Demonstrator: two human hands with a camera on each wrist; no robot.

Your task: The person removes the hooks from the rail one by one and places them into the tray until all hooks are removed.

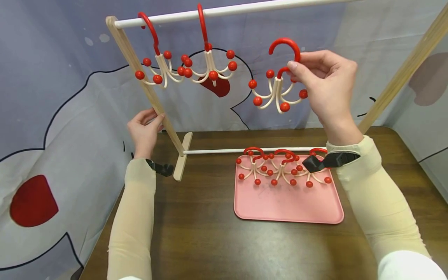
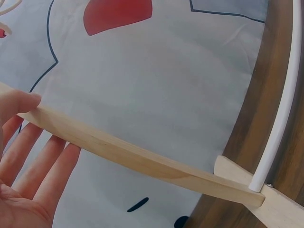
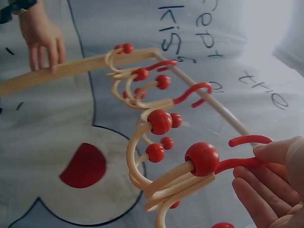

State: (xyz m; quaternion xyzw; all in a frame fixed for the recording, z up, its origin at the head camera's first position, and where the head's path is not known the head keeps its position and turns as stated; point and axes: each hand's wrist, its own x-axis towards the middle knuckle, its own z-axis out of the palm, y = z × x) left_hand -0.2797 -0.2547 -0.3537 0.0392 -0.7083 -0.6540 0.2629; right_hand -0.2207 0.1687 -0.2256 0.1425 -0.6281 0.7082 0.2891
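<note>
While my left grip (image 1: 144, 129) pinches the wooden post (image 1: 127, 50), my right grip (image 1: 328, 77) holds a red-hooked hanger (image 1: 278, 86) by its hook near the white rail (image 1: 245, 9); two hung hangers (image 1: 209, 60) dangle there, three tray hangers (image 1: 282, 169) lie below.

The head camera is looking forward and down, framing most of the rack (image 1: 241, 9). The left-wrist camera is closely facing the left post (image 2: 133, 154). The right-wrist one is peering leftward past a near hanger (image 3: 202, 159), sharing with both that post and the left hand (image 2: 21, 204); glare is perhaps hiding detail.
</note>
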